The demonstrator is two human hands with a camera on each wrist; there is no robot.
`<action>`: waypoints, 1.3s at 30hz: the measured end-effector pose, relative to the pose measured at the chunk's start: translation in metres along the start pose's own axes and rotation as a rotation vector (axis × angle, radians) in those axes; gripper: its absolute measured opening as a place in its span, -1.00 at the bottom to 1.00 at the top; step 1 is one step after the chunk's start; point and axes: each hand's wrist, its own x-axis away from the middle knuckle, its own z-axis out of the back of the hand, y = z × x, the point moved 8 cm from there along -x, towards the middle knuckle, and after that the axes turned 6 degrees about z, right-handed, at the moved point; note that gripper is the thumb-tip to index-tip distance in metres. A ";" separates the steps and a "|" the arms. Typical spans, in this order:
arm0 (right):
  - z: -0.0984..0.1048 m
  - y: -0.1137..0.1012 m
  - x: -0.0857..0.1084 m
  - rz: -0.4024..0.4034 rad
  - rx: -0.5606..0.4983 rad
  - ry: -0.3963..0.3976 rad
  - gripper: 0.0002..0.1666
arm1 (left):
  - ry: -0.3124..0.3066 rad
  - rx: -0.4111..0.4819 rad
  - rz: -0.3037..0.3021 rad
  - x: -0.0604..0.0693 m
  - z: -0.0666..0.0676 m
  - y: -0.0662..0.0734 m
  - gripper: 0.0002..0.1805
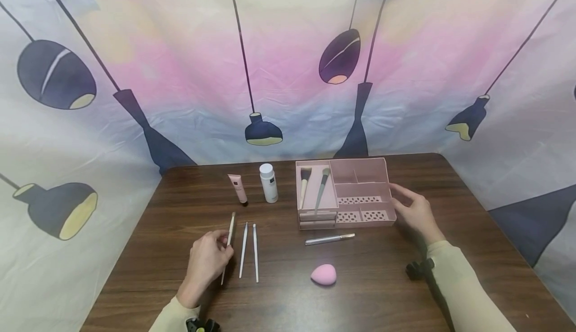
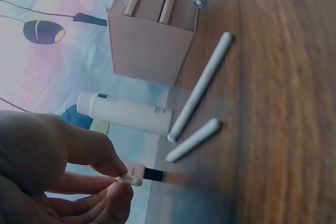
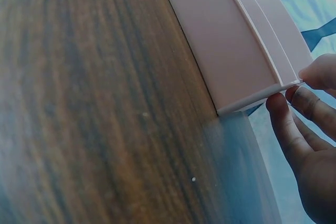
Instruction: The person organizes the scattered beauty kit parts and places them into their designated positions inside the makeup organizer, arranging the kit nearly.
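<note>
My left hand (image 1: 209, 256) pinches a slim, pale makeup brush (image 1: 231, 226) between thumb and fingers, at the left of the table. In the left wrist view only a short end of that brush (image 2: 131, 180) shows past the fingertips. Just right of it lie two thin white brush-like sticks (image 1: 243, 252). My right hand (image 1: 416, 214) grips the right side wall of a pink makeup organizer (image 1: 390, 192), its fingertips at the wall's edge in the right wrist view. Two makeup brushes (image 1: 322, 189) lie in the organizer's left compartment.
Behind the sticks are a pink tube (image 1: 237, 188) and a white bottle (image 1: 269, 186), both upright. A silver pen-like stick (image 1: 329, 239) lies before the organizer, with a pink makeup sponge (image 1: 324, 275) nearer me. A patterned cloth (image 1: 198, 72) hangs behind the wooden table (image 1: 382, 292).
</note>
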 end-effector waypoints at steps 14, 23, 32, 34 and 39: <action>0.000 0.000 0.001 -0.001 0.002 0.007 -0.48 | 0.042 0.076 -0.072 -0.013 -0.001 0.036 -0.67; 0.000 0.001 0.001 -0.028 0.024 -0.006 -0.48 | 0.045 0.101 -0.112 -0.017 -0.003 0.058 -0.70; 0.002 0.001 0.000 -0.030 0.023 -0.007 -0.47 | 0.043 0.153 -0.166 -0.028 -0.005 0.088 -0.70; 0.001 0.000 0.000 -0.026 0.009 -0.006 -0.47 | 0.034 0.164 -0.170 -0.030 -0.007 0.094 -0.70; 0.001 0.000 0.001 -0.025 -0.004 -0.005 -0.47 | 0.017 0.176 -0.174 -0.033 -0.010 0.105 -0.69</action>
